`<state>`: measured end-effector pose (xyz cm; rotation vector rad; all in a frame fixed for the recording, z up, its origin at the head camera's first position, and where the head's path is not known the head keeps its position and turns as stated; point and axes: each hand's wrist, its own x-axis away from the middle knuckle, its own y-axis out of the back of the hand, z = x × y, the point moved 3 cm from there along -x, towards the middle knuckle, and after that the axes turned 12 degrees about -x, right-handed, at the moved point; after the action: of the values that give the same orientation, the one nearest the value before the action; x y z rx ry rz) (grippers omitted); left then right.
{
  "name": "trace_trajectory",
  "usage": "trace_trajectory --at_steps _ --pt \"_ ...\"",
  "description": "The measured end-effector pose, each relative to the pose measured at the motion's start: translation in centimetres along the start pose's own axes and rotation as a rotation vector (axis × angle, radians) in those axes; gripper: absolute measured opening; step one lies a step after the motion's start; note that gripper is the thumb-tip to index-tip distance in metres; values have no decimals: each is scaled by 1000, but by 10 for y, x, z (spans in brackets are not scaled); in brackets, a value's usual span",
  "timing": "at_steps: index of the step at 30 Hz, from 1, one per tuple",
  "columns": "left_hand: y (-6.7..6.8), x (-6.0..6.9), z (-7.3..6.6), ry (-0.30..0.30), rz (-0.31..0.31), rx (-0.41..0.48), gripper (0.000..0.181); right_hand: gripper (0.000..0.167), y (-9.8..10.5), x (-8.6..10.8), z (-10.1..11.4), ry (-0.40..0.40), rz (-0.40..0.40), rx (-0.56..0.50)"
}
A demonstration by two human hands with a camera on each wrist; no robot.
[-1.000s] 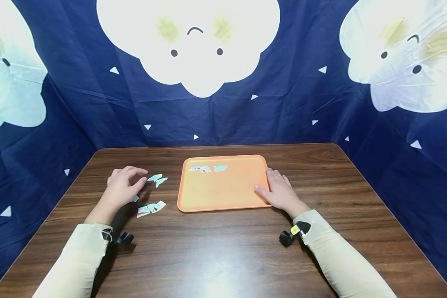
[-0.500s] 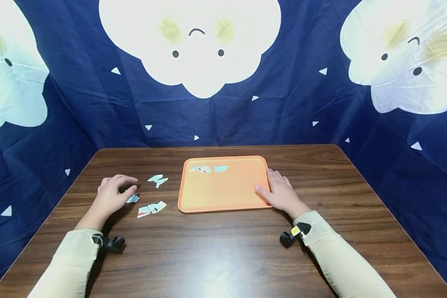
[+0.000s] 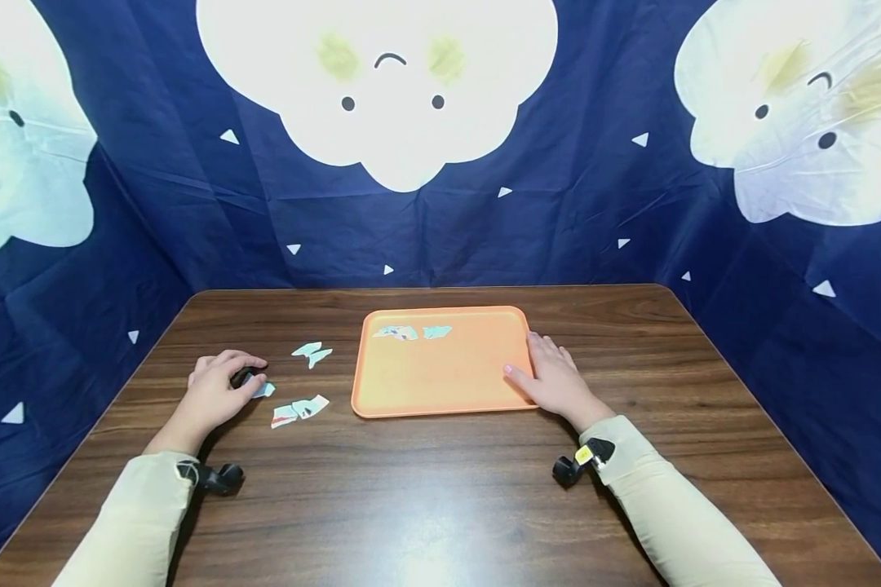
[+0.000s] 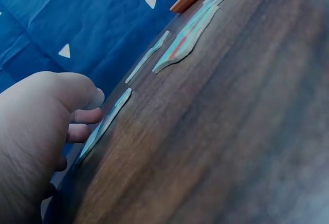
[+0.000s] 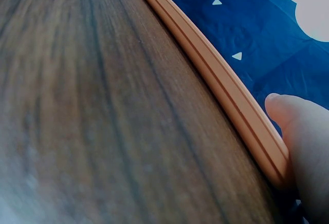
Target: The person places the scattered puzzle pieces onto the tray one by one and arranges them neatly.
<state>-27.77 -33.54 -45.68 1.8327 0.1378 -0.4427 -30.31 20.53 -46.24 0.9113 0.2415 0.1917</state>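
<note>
My left hand point(image 3: 216, 391) is over the left side of the table, thumb and fingers apart around a light-blue flat puzzle piece point(image 3: 266, 390). In the left wrist view the thumb point(image 4: 85, 93) is just above that piece point(image 4: 105, 124), which lies on the wood; whether they touch I cannot tell. My right hand point(image 3: 558, 379) rests against the right edge of an orange tray point(image 3: 440, 383), fingers along the outer side and thumb over the rim. On the tray, near its far edge, lie a patterned piece point(image 3: 398, 333) and a pale-blue piece point(image 3: 436, 332).
More puzzle pieces lie between my left hand and the tray: a pale-blue pair point(image 3: 312, 353) farther back, and a pair with red and dark markings point(image 3: 298, 411) nearer me. Brown wooden table point(image 3: 426, 489); a dark blue cloth point(image 3: 426, 236) with white clouds hangs behind it.
My left hand has moved left and toward me, from beside the farther pair to the single light-blue piece, with its thumb now lower over it. The right hand and tray have stayed put.
</note>
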Motion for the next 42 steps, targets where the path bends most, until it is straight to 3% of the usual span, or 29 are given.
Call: trace_trajectory --at_steps 9,14,19,30,42 --pt "0 6 6 -94 -24 -19 27 92 0 0 -1 1 5 11" --pt "3 11 8 -143 -18 -11 37 92 0 0 0 2 5 14" --pt "5 12 9 -137 -11 -19 42 92 0 -1 0 -1 5 11" --pt "5 11 12 -135 -41 -35 28 91 1 1 1 -8 4 9" --pt "7 12 11 -152 -95 -125 21 91 0 0 0 -10 2 8"
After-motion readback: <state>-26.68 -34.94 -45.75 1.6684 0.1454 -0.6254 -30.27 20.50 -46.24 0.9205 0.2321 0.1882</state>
